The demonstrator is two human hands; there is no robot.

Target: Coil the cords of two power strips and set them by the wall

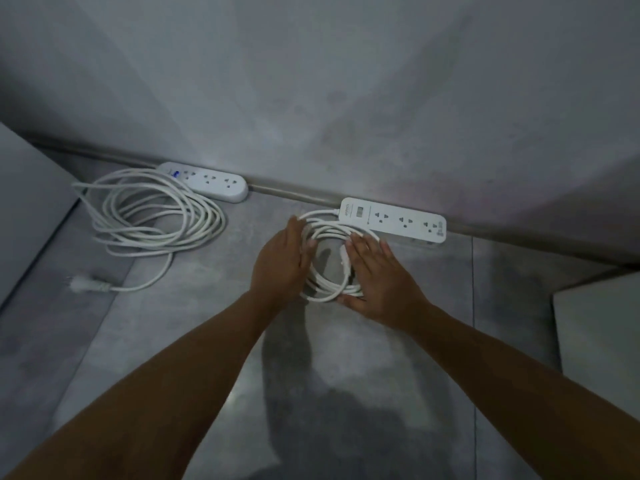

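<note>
Two bare hands on a small cord coil (329, 261) on the grey floor (214, 327). Left hand (282, 263) presses the coil's left edge, fingers slack and spread along the loops, grip wide, not clamped. Right hand (375, 278) lies flat on the coil's right side, fingers extended, thumb under the near loop; grip wide too, palm down on the cord rather than closed around it. Coil sits between both hands, touching each.

Just beyond the right hand's fingertips, the right power strip (393, 220) lies against the base of the wall (346, 98), three sockets up, its cord running from its left end into the coil.

Well to the left of the left hand, the second power strip (207, 181) also lies along the wall, with a large loose coil (152, 213) on the floor beside it. Its plug (85, 285) trails out nearer the camera, left of the left forearm.

White furniture edge (599, 327) right of the right forearm.
</note>
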